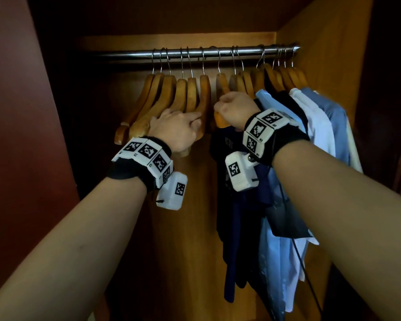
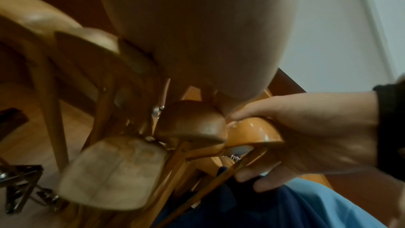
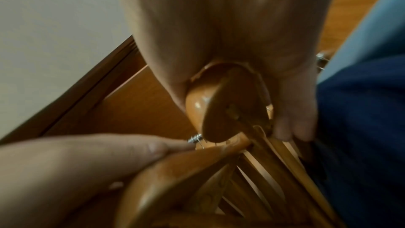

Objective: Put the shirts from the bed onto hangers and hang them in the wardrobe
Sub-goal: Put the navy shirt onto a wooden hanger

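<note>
Head view: wooden wardrobe (image 1: 322, 66), steel rail (image 1: 195, 53); left hand (image 1: 178, 130) and right hand (image 1: 233, 107) curled round hangers (image 1: 190, 93)

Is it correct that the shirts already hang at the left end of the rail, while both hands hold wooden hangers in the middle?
Not quite. The head view shows the hung shirts at the right end of the rail; the left part carries only bare wooden hangers. The rest is right: the left hand and the right hand each grip a wooden hanger near the middle.
</note>
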Available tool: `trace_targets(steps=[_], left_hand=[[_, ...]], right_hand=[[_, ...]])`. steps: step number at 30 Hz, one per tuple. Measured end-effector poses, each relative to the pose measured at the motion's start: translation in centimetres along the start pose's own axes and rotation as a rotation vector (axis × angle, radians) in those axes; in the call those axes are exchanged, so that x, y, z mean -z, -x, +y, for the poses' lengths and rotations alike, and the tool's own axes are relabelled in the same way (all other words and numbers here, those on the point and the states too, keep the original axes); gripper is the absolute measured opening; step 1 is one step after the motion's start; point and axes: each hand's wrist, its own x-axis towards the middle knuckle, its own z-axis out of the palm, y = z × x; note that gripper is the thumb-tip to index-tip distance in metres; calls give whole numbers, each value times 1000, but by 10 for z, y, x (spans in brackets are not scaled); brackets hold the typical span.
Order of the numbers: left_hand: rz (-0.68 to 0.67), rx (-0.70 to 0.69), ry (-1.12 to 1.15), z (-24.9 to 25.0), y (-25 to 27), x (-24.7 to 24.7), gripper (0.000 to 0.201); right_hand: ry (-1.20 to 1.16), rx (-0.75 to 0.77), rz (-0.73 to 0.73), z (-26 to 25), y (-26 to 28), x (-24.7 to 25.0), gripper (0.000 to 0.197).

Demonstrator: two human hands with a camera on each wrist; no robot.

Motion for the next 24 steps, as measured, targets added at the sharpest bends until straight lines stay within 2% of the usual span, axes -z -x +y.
trace_targets(steps=[2,5,8,9,13,15,17,18,20,21,24], left_hand=[[14,-6,12,-2,3,-1,44],[39,-17,28,-8,6,-4,45],[52,-30,25,-12,7,-5,45],[52,-35,23,-12,6,-5,45],[58,-52,29,-16,7,-6,45],[70,-55,39,-16,7,-7,45],[68,-55,51,-17,8,-8,45],[64,-56,55,-17,8,-7,45],[59,-63,63,-19,8,-7,45],[55,-66,73,-20,8,-6,45],[40,-64,109,-24,7,-5,45]], right_hand=[[98,25,32,0,-2,-6,46],[268,-13,48,-6,-7,-5,47],[402,-51,52,-9,-11,-2,66],[420,-51,50,-9,-13,-3,67],[491,-97,33,-14,-17,-11,50],[511,-121,59,-13,-18,-15,30],[490,-99,115,-9,-18,-20,18],[478,-82,142,-6,-18,-21,18],[459,-65,179,-5,-17,-21,37],[438,-68,190,-6,-14,-19,35],[373,-90,237,-10,-11,-14,12]])
